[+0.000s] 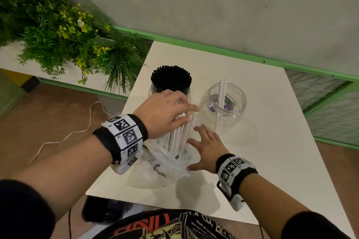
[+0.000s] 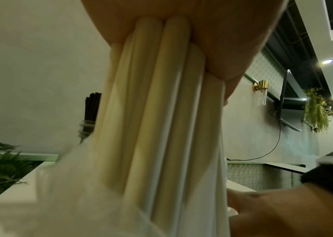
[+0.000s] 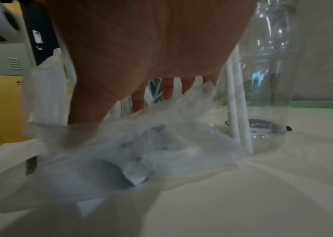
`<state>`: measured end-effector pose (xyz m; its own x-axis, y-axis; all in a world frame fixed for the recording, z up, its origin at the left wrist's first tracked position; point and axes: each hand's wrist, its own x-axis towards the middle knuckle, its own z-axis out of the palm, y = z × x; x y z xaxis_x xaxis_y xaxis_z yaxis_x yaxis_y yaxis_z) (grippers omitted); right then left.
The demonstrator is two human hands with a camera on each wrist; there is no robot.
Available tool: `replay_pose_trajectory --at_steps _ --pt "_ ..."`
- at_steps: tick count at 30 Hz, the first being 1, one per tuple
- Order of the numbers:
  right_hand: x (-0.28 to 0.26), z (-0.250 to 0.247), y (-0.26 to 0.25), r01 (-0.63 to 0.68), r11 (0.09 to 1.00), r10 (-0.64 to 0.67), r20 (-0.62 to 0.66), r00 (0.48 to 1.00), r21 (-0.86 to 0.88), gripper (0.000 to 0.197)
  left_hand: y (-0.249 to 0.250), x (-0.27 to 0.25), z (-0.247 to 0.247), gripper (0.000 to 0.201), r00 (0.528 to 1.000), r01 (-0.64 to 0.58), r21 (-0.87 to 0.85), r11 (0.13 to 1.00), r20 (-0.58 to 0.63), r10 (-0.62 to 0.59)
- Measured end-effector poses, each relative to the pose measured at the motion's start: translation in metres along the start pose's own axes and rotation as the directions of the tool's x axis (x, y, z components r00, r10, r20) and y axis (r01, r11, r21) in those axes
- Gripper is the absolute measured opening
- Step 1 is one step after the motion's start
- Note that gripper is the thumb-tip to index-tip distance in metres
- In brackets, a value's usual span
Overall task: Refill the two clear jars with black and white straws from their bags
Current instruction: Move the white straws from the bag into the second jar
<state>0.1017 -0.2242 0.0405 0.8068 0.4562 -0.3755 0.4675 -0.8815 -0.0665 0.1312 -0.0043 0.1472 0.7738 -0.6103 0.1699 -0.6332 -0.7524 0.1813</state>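
The far left jar (image 1: pixel 171 91) was full of black straws (image 1: pixel 171 77). The right jar (image 1: pixel 223 103) held two. The left hand (image 1: pixel 167 110) squeezed white straws (image 1: pixel 178 136), ready to lift. The right hand (image 1: pixel 207 147), fingers wide, pinned the bag (image 1: pixel 165 163) down.

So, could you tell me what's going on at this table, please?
A person is refilling straw jars. The left hand grips a bundle of white straws standing in their plastic bag, while the open right hand steadies the bag. One jar is packed with black straws; the other jar holds only two white ones.
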Motion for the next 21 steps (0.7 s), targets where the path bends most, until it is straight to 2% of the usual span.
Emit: replay_pose_trajectory --at_steps 2,4,6,10,13,16,18,21 --pt "0.001 0.002 0.002 -0.085 0.962 0.083 0.018 0.996 0.258 0.072 -0.002 -0.001 0.0 0.042 1.0 -0.005 -0.012 1.0 -0.014 0.004" --pt "0.003 0.004 0.003 -0.151 0.828 0.19 -0.017 0.982 0.54 0.048 -0.004 -0.003 0.0 0.039 1.0 -0.002 -0.026 1.0 -0.022 0.001" --pt "0.006 0.005 0.001 -0.196 0.734 0.27 -0.015 0.963 0.65 0.031 -0.005 -0.005 -0.001 0.038 1.0 -0.002 -0.037 0.999 -0.018 0.001" --pt "0.017 0.01 -0.008 -0.321 0.725 0.354 0.07 0.932 0.609 0.04 -0.005 -0.007 -0.004 0.037 1.0 -0.001 -0.062 0.998 -0.004 0.001" --pt "0.026 0.01 -0.012 -0.383 0.714 0.349 0.176 0.92 0.586 0.046 -0.005 -0.008 -0.003 0.034 1.0 -0.001 -0.068 0.998 -0.004 0.001" --pt "0.03 0.006 -0.01 -0.401 0.631 0.31 0.257 0.915 0.665 0.048 -0.006 -0.01 -0.002 0.031 1.0 0.001 -0.057 0.998 -0.013 -0.002" --pt "0.032 0.006 -0.008 -0.415 0.652 0.32 0.265 0.91 0.634 0.044 -0.006 -0.01 -0.002 0.03 1.0 0.002 -0.055 0.999 -0.017 -0.003" --pt "0.034 0.006 -0.007 -0.413 0.736 0.328 0.251 0.911 0.536 0.035 -0.007 -0.009 -0.002 0.029 1.0 0.006 -0.059 0.998 -0.015 -0.007"
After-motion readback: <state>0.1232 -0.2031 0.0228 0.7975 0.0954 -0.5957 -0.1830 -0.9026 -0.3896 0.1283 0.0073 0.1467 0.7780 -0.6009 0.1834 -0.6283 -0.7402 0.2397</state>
